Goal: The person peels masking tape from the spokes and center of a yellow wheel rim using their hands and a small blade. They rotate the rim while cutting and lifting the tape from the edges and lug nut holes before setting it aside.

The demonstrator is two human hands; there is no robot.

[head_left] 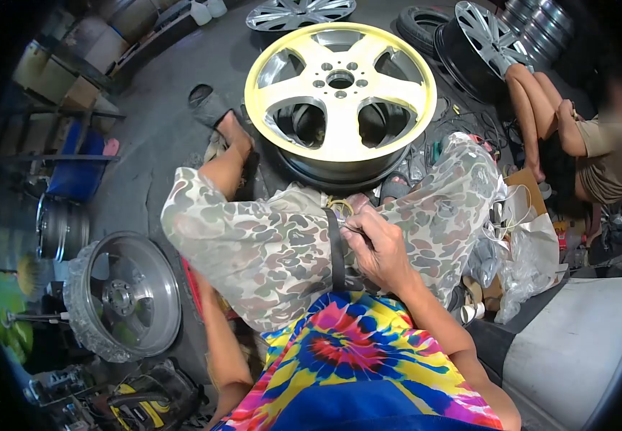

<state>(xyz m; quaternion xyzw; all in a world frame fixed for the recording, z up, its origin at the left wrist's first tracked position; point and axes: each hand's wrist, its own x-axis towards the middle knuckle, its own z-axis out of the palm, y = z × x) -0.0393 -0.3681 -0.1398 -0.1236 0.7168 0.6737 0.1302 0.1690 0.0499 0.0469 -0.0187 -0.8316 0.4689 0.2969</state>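
Observation:
My right hand (383, 253) is closed in a pinch over my lap, its thumb and fingertips together. Something small and dark may be between them, too small to make out. Just left of it, a black strap (336, 251) lies across my camouflage trousers (261, 237). A thin yellow loop (340, 207) shows beyond the fingertips. My left forearm reaches down beside my left thigh, and the hand is hidden behind the leg. In front of my knees, a five-spoke alloy wheel (343, 133) with a pale yellow face lies face up on a dark support.
A grey wheel rim (128, 294) stands at left, with wrapping around its edge. Other wheels (300, 13) and a tyre (424, 27) lie at the back. A person (605, 151) sits at right. Plastic bags (530, 266) and a cardboard box (526, 190) are nearer.

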